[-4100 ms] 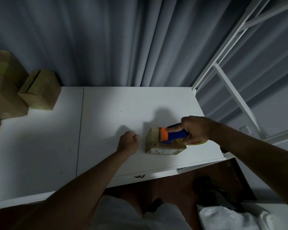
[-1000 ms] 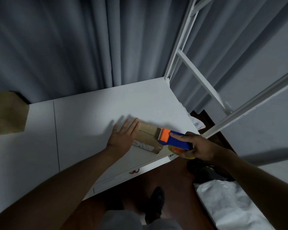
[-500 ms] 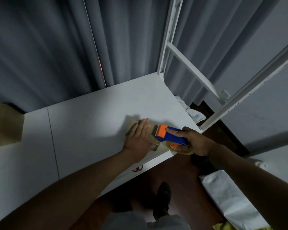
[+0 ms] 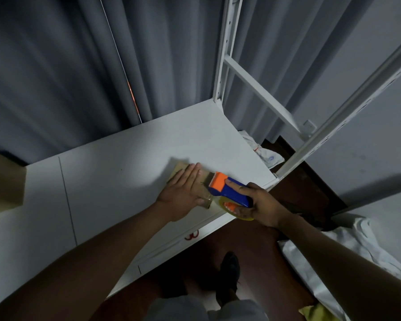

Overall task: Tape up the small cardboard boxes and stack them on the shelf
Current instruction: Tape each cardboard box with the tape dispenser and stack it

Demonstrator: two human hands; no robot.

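Head view: brown cardboard box lies under flat, open left hand; right hand fingers grip tape dispenser.

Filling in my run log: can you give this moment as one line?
stage: taping | left hand: flat on small cardboard box | right hand: grips tape dispenser at box's right end | box: on white shelf

Likely a storeroom: metal shelving, curtains, cardboard boxes.
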